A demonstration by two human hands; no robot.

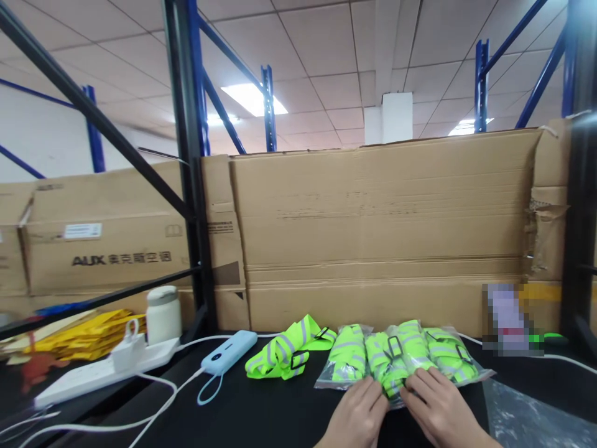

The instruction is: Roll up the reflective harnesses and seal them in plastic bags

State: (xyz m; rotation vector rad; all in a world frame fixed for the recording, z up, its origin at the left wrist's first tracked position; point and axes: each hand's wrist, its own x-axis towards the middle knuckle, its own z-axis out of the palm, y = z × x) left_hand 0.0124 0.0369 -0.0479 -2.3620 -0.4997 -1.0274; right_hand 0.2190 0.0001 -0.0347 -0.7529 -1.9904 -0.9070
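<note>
Both hands' grips pinched the near edge of a bagged reflective vest (394, 364): left hand (359, 414) and right hand (436, 407) side by side. Similar bagged vests flanked it; a loose vest (284, 351) lay left on the bench (261, 414).

Bare black tabletop (261, 417) open at front left; cardboard wall (382, 236) blocks behind, power bank (228, 352) and cables left

Power strip (93, 371), power bank (228, 352), cardboard (382, 230)

bags (347, 364): glossy clear plastic | straps (284, 351): woven cloth, reflective bands | box wall (382, 230): matt rough cardboard | table (261, 417): matt black
</note>
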